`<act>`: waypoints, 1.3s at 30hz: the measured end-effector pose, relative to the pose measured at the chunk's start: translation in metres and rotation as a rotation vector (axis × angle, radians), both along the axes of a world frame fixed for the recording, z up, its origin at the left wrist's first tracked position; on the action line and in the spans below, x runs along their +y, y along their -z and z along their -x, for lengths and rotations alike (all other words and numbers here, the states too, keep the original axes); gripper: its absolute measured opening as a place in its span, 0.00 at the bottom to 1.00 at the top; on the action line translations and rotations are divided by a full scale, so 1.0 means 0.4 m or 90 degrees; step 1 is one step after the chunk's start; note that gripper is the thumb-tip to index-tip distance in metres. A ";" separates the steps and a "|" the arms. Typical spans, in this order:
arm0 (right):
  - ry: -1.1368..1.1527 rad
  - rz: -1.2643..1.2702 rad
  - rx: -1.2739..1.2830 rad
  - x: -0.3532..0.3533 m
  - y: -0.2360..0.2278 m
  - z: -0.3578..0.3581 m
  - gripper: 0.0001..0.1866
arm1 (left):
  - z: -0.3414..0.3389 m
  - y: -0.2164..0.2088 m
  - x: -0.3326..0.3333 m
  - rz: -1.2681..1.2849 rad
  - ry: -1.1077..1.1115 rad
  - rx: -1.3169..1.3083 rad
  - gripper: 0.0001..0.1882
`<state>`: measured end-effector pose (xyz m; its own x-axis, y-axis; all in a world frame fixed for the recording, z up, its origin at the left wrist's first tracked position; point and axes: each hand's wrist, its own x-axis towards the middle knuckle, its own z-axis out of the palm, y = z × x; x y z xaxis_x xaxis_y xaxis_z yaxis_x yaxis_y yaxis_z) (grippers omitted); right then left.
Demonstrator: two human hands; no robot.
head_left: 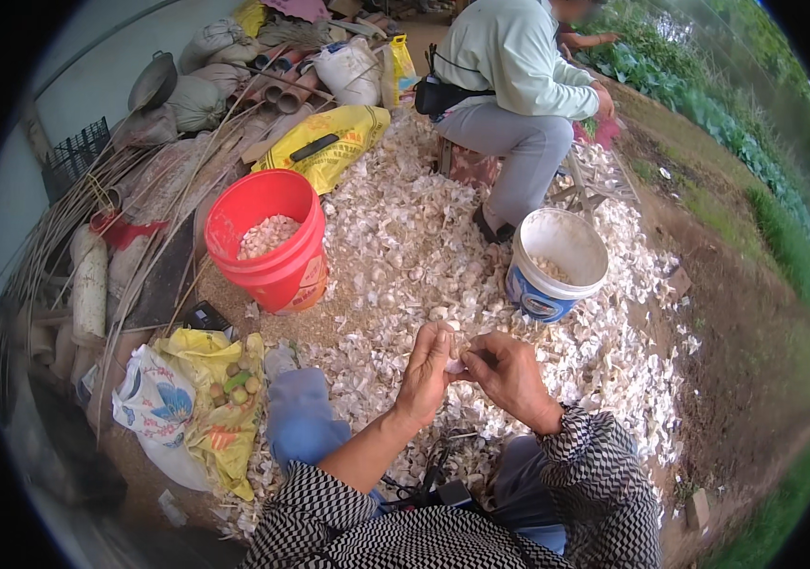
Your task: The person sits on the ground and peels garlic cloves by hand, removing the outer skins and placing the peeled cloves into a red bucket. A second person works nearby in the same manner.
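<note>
Garlic skins point(405, 228) litter bare ground. Left hand point(427, 365) and right hand point(503, 370) pinch a garlic clove point(454, 365) together. Beyond, a red bucket point(282, 270) and a white bucket point(557, 284) hold peeled cloves.

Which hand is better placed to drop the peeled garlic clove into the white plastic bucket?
Right, probably: the right hand sits nearer the white plastic bucket, while the left hand pinches the small pale garlic clove on the far side.

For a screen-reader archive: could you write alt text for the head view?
Left hand and right hand pinch a small pale garlic clove over ground strewn with white papery garlic skins; a red plastic bucket and white plastic bucket stand beyond.
</note>
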<state>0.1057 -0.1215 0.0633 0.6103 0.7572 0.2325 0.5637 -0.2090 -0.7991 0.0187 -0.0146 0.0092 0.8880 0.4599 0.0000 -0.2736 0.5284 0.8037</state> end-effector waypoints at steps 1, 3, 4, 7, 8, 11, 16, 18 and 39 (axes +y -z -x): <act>0.007 -0.015 0.005 0.002 0.003 0.004 0.08 | -0.005 0.017 -0.004 -0.060 -0.041 0.007 0.13; 0.009 -0.019 0.028 0.001 0.019 0.002 0.08 | -0.010 0.027 -0.016 -0.144 -0.091 0.012 0.12; 0.009 -0.020 0.040 0.001 0.025 0.000 0.08 | -0.010 0.031 -0.021 -0.168 -0.104 0.010 0.12; -0.010 -0.053 0.028 0.004 0.021 0.005 0.05 | 0.002 -0.001 -0.031 -0.219 -0.116 0.033 0.10; 0.001 -0.048 0.018 0.004 0.015 0.011 0.06 | 0.004 -0.003 -0.034 -0.223 -0.115 0.017 0.09; 0.024 -0.036 0.011 0.010 0.011 0.030 0.07 | 0.002 0.014 -0.038 -0.275 -0.145 -0.007 0.08; 0.038 -0.106 0.242 0.012 0.052 0.034 0.09 | 0.007 0.007 -0.046 -0.363 -0.206 -0.024 0.07; 0.030 -0.149 0.279 0.011 0.041 0.038 0.08 | 0.007 -0.015 -0.056 -0.352 -0.221 -0.039 0.07; -0.062 -0.028 -0.210 -0.028 0.037 -0.014 0.07 | 0.016 -0.089 0.034 -0.811 -0.181 -0.005 0.07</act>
